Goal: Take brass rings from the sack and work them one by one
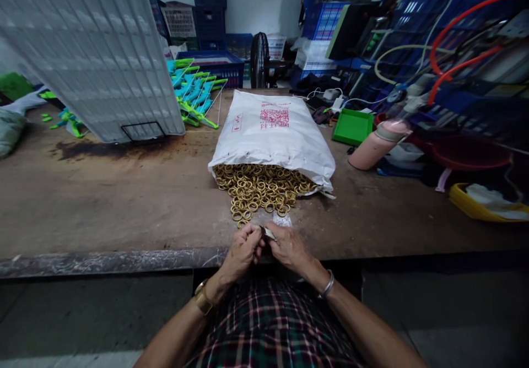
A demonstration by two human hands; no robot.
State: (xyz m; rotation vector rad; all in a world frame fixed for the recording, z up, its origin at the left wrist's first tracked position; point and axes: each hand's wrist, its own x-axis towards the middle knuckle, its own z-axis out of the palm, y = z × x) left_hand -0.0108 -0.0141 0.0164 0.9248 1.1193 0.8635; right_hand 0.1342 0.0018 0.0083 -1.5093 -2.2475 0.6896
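Note:
My left hand [243, 251] and my right hand [289, 247] meet at the near edge of the brown workbench [103, 203]. Together they pinch a small dark and silvery part [266, 232]; what it is exactly stays too small to tell. Just beyond the fingers lies a pile of brass rings [258, 189], spilling from the open mouth of a white sack [270, 128] with red print. The sack lies flat, its mouth facing me. A small clear plastic packet [282, 220] rests on the bench by the nearest rings.
A large white ribbed panel [91, 48] leans at the back left, with teal and green clips [194, 92] behind it. To the right lie a pink bottle [378, 143], a green tray [352, 126], a yellow tray [475, 205] and red hoses [458, 32]. Blue crates [209, 4] stand stacked at the back.

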